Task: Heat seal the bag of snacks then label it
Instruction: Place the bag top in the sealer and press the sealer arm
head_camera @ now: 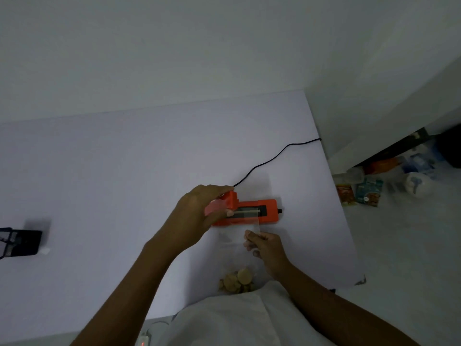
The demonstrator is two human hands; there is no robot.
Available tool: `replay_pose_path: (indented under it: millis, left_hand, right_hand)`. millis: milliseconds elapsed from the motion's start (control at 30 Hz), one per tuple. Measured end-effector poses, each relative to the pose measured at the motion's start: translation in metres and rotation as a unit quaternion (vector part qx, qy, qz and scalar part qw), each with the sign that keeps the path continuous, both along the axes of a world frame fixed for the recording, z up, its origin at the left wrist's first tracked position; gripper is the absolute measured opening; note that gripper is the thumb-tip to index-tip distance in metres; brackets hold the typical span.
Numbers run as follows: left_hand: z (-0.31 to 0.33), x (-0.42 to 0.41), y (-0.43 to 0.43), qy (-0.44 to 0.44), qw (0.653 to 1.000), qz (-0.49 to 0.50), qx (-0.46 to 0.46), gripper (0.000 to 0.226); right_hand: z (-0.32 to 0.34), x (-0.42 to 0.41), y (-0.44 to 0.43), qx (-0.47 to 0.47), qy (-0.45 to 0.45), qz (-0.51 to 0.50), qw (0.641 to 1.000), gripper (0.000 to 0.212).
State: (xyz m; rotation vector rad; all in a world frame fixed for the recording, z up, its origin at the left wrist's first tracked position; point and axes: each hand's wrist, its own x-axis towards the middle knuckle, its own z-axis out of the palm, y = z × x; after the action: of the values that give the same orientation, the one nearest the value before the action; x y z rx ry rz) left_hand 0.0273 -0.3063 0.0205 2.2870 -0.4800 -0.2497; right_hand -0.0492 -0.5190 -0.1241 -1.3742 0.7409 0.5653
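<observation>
Bag (239, 248) lengthwise, mouth toward sealer (245, 212)

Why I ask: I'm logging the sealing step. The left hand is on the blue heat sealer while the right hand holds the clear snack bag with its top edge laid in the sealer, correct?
Not quite: the heat sealer is orange, not blue, as the head view shows. The rest stands: the left hand is on it, and the right hand holds the clear snack bag, its top edge laid in the sealer.

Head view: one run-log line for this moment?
phase: sealing | left hand: on orange heat sealer | right hand: holding clear bag | bag top: in sealer | label: not visible
</observation>
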Motion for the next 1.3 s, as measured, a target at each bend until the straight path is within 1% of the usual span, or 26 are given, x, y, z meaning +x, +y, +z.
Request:
replay_pose_path:
  millis: [167, 300, 500, 633, 1300]
  left_hand:
    - [-0.005, 0.006, -0.019, -0.015, 0.999, -0.034, 0.030, 0.048]
    - [-0.008, 0.011, -0.033, -0.007, 0.998, -0.045, 0.045, 0.049]
    - [-0.023, 0.014, -0.050, 0.031, 0.998, -0.038, 0.049, 0.048]
    - [-0.035, 0.017, -0.061, 0.021, 0.996, -0.060, 0.058, 0.047]
    - [-0.071, 0.027, -0.104, 0.048, 0.986, -0.114, 0.115, 0.047]
  right_hand:
    - [-0.001, 0.000, -0.001, -0.001, 0.007, -0.002, 1.000, 0.022]
    - [-0.001, 0.001, -0.002, -0.003, 0.006, -0.002, 1.000, 0.021]
    - [-0.001, 0.002, -0.002, -0.003, 0.009, -0.003, 1.000, 0.020]
    - [0.000, 0.003, -0.002, -0.007, 0.008, -0.004, 1.000, 0.015]
    - [-0.002, 0.005, -0.001, -0.012, 0.018, -0.003, 1.000, 0.016]
